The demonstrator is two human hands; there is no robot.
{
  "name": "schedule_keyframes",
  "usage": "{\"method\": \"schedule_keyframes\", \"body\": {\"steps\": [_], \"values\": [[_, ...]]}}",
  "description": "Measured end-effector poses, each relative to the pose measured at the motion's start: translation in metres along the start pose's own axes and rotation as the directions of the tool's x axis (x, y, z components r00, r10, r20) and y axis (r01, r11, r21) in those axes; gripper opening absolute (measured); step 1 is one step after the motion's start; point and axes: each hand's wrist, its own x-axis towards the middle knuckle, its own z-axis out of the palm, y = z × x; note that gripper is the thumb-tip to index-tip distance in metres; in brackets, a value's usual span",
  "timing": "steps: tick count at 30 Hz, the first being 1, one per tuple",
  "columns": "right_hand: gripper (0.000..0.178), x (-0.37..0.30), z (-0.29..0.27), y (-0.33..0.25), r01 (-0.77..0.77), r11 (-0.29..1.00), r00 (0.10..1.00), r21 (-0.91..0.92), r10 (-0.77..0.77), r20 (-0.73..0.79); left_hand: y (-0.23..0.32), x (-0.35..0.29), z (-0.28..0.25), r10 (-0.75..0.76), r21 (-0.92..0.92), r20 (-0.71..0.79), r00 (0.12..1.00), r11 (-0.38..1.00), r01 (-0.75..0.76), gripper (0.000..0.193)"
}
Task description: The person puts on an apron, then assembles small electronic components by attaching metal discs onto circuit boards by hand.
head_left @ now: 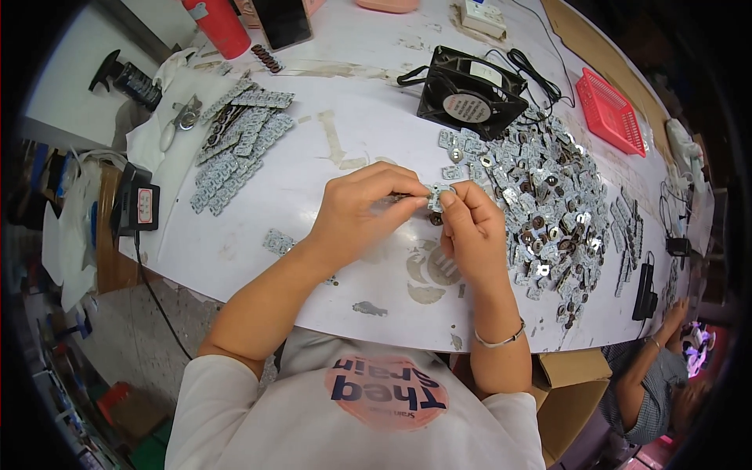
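Observation:
Over the middle of the white table, my left hand (362,205) and my right hand (476,223) meet fingertip to fingertip. Between them is a small pale circuit board (439,193), pinched by the right thumb and fingers and by the left thumb and forefinger. A dark round part (435,219) shows just below it; whether it is attached, I cannot tell. Right of my hands spreads a big loose heap of small circuit boards (540,211), some with dark round parts. A stack of circuit board strips (243,141) lies at the far left. Near my left forearm is a short board piece (278,241).
A black box fan (472,92) stands behind the heap, with a pink basket (609,113) to its right. More strips (625,239) lie at the right. Behind are a red bottle (218,25) and a phone (283,22). Another person's arm (654,345) reaches in at lower right.

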Motion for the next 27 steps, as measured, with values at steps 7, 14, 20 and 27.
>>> {"method": "schedule_keyframes", "body": {"steps": [7,14,20,27], "values": [[0.020,0.006,0.011,-0.005,-0.105,0.984,0.992,0.146,0.114,-0.054,-0.010,0.000,-0.004,0.021,0.006,0.004,1.000,1.000,-0.021,0.014],[0.025,0.003,-0.016,-0.002,-0.107,0.951,0.993,-0.289,0.087,-0.082,-0.027,-0.008,0.009,0.055,-0.097,0.053,0.997,0.994,-0.049,0.017],[0.021,0.006,-0.011,0.002,-0.079,0.959,0.997,-0.274,0.081,-0.004,-0.028,-0.013,-0.007,-0.202,-0.332,0.119,0.972,0.915,0.230,0.016],[0.021,0.007,-0.017,0.002,-0.095,0.983,0.993,-0.154,0.105,0.060,-0.017,-0.005,-0.016,-0.393,-0.475,0.261,0.882,0.743,0.472,0.016]]}}
